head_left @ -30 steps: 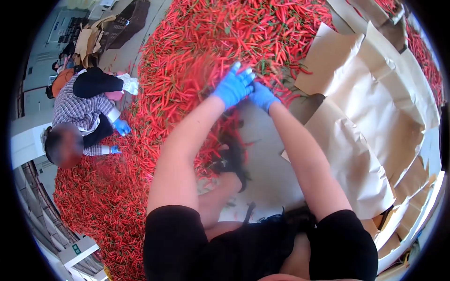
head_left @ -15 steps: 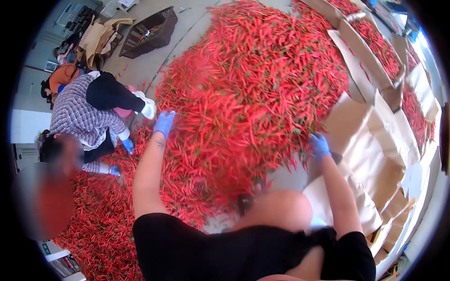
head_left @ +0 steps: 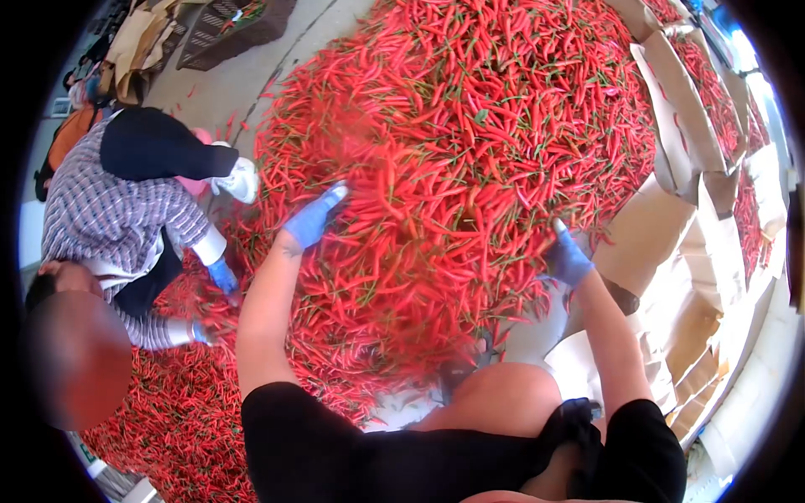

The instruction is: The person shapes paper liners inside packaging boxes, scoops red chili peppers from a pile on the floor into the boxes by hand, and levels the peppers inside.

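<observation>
A broad heap of red chili peppers [head_left: 470, 159] with green stems lies before me, some blurred. My left hand [head_left: 312, 220], in a blue glove, presses into the heap's left side with its thumb stretched out; the other fingers are largely hidden. At the right edge my right hand [head_left: 568, 258], also blue-gloved, touches the peppers with its thumb raised and apart. Its other fingers are partly covered. Chili peppers fill the space between my two hands, and neither hand is closed round anything visible.
Left of me a person in a checked shirt [head_left: 117, 201] bends over another chili pile [head_left: 176, 419], wearing blue gloves. Brown paper bags [head_left: 646, 226] stand on the right, some holding chilies. A dark plastic crate [head_left: 239, 38] sits on the grey floor behind.
My left hand has moved a little forward and right, and my right hand slightly forward. Chilies between them have shifted. The view has moved, and the person at left sits further left in it.
</observation>
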The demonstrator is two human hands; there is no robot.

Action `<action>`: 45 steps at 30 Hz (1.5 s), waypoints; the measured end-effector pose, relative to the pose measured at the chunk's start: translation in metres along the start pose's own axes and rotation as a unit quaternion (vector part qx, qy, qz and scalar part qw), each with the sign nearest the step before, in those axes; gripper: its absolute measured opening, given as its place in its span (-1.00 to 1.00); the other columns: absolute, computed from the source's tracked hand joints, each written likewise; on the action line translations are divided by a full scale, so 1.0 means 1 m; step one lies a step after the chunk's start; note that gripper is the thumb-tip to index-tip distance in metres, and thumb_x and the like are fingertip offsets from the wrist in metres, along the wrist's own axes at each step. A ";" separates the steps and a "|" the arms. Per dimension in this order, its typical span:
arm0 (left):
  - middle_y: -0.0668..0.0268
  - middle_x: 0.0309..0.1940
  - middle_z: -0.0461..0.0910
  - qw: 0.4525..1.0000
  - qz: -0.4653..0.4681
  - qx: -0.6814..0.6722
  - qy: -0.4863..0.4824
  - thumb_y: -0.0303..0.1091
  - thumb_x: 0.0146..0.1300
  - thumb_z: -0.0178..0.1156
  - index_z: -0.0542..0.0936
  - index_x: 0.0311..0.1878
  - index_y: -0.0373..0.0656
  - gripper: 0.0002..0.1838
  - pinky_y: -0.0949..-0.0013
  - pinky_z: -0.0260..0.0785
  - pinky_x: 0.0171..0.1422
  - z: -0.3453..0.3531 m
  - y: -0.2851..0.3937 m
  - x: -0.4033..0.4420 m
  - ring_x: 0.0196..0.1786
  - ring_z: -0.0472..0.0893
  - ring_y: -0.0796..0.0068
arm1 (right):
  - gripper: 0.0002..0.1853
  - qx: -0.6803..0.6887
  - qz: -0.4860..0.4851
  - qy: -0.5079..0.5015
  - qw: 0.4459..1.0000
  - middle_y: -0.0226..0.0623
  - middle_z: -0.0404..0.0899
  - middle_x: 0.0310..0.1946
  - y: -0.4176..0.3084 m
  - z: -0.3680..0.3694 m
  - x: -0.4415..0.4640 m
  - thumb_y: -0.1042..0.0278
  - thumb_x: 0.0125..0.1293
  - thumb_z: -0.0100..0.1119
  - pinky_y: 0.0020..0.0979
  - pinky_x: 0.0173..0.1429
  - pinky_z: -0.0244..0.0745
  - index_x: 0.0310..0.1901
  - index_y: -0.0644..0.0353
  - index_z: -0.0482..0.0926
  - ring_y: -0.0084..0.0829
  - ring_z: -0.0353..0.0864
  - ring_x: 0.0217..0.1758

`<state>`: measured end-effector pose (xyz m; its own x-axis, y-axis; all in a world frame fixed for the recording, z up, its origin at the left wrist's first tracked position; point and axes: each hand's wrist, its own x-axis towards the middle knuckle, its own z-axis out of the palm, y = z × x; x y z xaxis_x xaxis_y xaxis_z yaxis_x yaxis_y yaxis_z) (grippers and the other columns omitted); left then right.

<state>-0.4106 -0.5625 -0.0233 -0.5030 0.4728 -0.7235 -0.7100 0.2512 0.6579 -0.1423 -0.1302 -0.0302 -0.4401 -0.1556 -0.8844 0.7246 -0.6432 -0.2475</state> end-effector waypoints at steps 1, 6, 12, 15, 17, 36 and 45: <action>0.28 0.27 0.31 0.999 0.016 -0.028 -0.012 -0.06 0.38 -0.05 0.18 0.36 -0.15 -0.42 0.37 0.10 0.41 0.003 -0.011 0.008 0.30 0.31 0.43 | -0.11 0.019 -0.032 0.003 0.999 -0.23 0.38 0.19 0.006 0.003 0.007 -0.52 -0.01 0.04 0.10 0.28 0.15 0.27 -0.08 0.30 -0.21 0.34 0.24; 0.24 0.23 0.35 0.993 -0.009 -0.098 -0.065 0.14 0.26 0.04 0.17 0.36 -0.11 -0.26 0.29 0.29 0.28 0.044 -0.012 0.014 0.23 0.39 0.37 | -0.08 0.153 -0.040 -0.070 0.985 -0.28 0.43 0.17 0.022 0.036 0.040 -0.56 -0.05 0.02 -0.07 0.26 0.28 0.24 -0.03 0.34 -0.24 0.38 0.21; 0.26 0.26 0.32 0.978 0.005 -0.141 -0.157 0.14 0.24 0.06 0.15 0.38 -0.03 -0.26 0.30 0.28 0.31 0.095 -0.006 0.007 0.27 0.36 0.39 | -0.19 0.258 -0.120 -0.107 0.953 -0.25 0.45 0.13 0.030 0.052 0.081 -0.49 0.10 -0.06 -0.06 0.22 0.33 0.22 -0.04 0.35 -0.22 0.41 0.17; 0.27 0.34 0.20 0.973 0.048 -0.148 -0.170 0.02 0.24 0.11 0.04 0.41 -0.03 -0.23 0.28 0.13 0.40 0.128 0.012 -0.029 0.36 0.23 0.36 | -0.24 0.213 -0.170 -0.136 0.953 -0.25 0.42 0.15 0.027 0.063 0.041 -0.43 0.17 -0.10 -0.11 0.20 0.38 0.24 -0.02 0.33 -0.23 0.44 0.15; 0.24 0.37 0.12 0.974 0.089 -0.108 -0.176 0.00 0.23 0.13 0.02 0.42 -0.02 -0.21 0.26 0.09 0.42 0.133 0.015 -0.053 0.37 0.21 0.30 | -0.27 0.187 -0.162 -0.054 0.968 -0.26 0.39 0.18 0.022 0.076 0.004 -0.39 0.21 -0.13 -0.13 0.22 0.38 0.25 -0.01 0.31 -0.24 0.45 0.13; 0.37 0.15 0.43 0.997 0.057 -0.047 -0.032 0.37 0.22 -0.15 0.29 0.31 -0.01 -0.23 0.29 0.29 0.22 0.165 -0.012 -0.007 0.13 0.42 0.45 | -0.35 0.047 -0.224 0.139 0.963 -0.33 0.39 0.09 -0.007 0.049 0.073 -0.32 0.21 -0.19 -0.10 0.13 0.33 0.19 -0.05 0.36 -0.32 0.36 0.12; 0.24 0.29 0.28 0.973 0.167 -0.060 -0.146 0.26 0.29 -0.18 0.15 0.38 0.02 -0.28 0.06 0.28 0.31 0.238 0.066 -0.027 0.27 0.36 0.21 | -0.44 -0.276 -0.292 0.192 0.895 -0.35 0.44 0.00 -0.016 0.011 -0.057 -0.20 0.21 -0.10 -0.18 0.04 0.38 0.13 -0.02 0.40 -0.37 0.40 0.03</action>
<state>-0.3267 -0.3576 0.0894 -0.5671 0.7351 -0.3715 -0.5914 -0.0494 0.8049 -0.1351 -0.1195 0.0285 -0.6920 0.4243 -0.5841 0.6283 -0.0446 -0.7767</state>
